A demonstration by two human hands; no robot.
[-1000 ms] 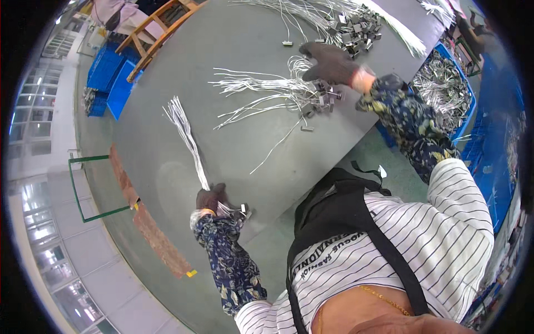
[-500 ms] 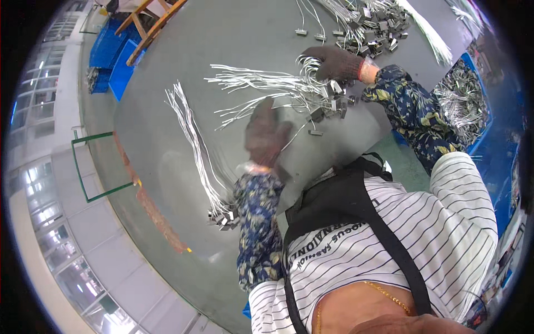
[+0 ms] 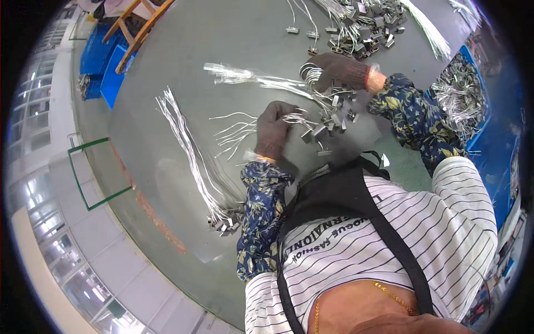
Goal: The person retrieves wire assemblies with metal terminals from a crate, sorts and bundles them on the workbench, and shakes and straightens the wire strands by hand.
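Your left hand (image 3: 273,129), in a dark knit glove, sits near the middle of the grey worktop (image 3: 167,67) with its fingers curled narrowly around a few thin white wires tipped with small grey metal connectors (image 3: 295,118); the wire ends fan out toward nine o'clock and the connectors point toward three. Your right hand (image 3: 339,71), gloved the same, lies at about one o'clock from the left, closed over a looped bundle of white wires (image 3: 311,75) that trails off toward ten o'clock. Between the two hands, a loose scatter of grey connectors (image 3: 334,111) touches both sets of wires. The risk, as I judge it, is tangling: pull either hand away and wires from the scatter could drag along, or a connector could slip from the thick glove. A finished-looking straight bundle of white wires (image 3: 189,156) lies well apart at eight o'clock, its connector ends close to the worktop's edge, where a sleeve could knock it off.
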